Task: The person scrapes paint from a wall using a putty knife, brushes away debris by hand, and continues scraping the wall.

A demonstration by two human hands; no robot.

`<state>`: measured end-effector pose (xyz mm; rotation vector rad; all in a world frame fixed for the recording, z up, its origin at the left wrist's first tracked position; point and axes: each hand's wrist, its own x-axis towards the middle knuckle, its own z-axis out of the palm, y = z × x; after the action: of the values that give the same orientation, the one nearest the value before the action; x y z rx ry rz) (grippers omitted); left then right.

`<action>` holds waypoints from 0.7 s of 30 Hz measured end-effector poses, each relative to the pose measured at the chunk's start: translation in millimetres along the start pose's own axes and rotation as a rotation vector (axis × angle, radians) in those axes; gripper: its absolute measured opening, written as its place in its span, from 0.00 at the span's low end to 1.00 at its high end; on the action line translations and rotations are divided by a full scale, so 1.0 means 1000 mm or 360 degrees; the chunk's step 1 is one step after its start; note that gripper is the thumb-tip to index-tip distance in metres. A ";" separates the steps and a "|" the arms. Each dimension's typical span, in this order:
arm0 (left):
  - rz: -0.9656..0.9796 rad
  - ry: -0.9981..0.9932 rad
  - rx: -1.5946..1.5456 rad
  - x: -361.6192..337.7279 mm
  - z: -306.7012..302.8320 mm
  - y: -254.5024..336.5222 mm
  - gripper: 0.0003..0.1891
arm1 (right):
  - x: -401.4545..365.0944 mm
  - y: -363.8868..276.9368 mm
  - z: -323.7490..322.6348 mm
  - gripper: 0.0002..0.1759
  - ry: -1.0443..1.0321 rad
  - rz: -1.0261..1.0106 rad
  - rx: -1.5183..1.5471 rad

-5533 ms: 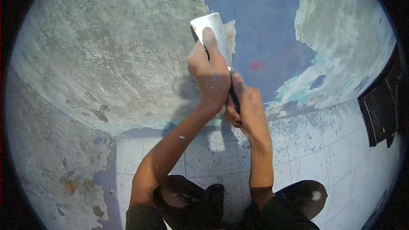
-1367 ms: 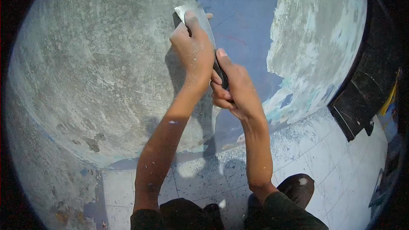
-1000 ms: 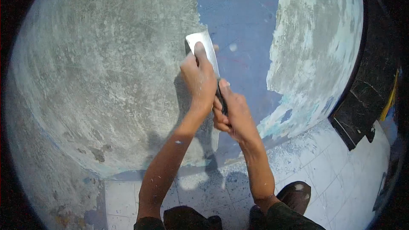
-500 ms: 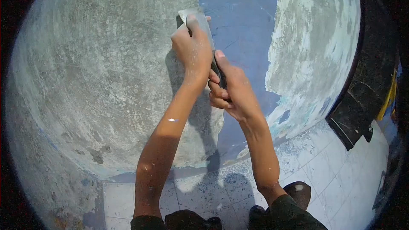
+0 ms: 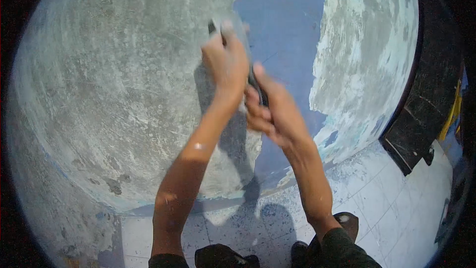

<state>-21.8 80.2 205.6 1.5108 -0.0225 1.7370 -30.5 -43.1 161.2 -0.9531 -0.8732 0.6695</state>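
A scraper (image 5: pixel 255 80) with a black handle and a pale, motion-blurred blade lies against the wall (image 5: pixel 134 59) in the upper middle. My right hand (image 5: pixel 277 110) is wrapped round the handle, thumb along its top. Higher up, my left hand (image 5: pixel 227 59) grips the tool near its blade, its fingers blurred. The blade is at the border between bare grey wall and a strip of blue paint (image 5: pixel 287 25). My left hand covers much of the tool's upper part, so the exact contact with the wall is hidden.
White floor tiles (image 5: pixel 357 188), speckled with paint flakes, meet the wall's foot. At right, patchy pale wall (image 5: pixel 367 44) borders a dark panel (image 5: pixel 421 104) with a yellow strip (image 5: pixel 452 111) behind it. My dark shoes and clothing show at the bottom.
Both hands and the scraper have shifted slightly downward along the paint border, and they are more blurred now. The grip looks the same.
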 end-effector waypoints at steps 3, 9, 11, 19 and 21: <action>-0.0140 -0.0149 0.0021 0.027 0.002 0.023 0.24 | 0.011 -0.021 0.010 0.27 -0.0124 -0.0152 0.0181; 0.0171 -0.0097 0.0126 0.020 -0.003 0.014 0.24 | 0.007 -0.007 0.009 0.24 -0.0173 -0.0015 0.0345; -0.0094 -0.0184 0.0162 0.039 -0.002 0.038 0.24 | 0.019 -0.024 0.017 0.25 -0.0228 -0.0089 0.0458; -0.0150 -0.0206 0.0199 0.015 -0.017 0.027 0.22 | -0.002 -0.002 0.026 0.26 -0.0169 0.0002 0.0521; -0.0149 -0.0210 0.0239 0.012 -0.019 0.022 0.22 | -0.004 0.002 0.027 0.26 -0.0164 0.0014 0.0553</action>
<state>-49.7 81.4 220.3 1.7066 0.1113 1.5924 -55.8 -34.7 166.2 -0.6150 -0.8104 0.8523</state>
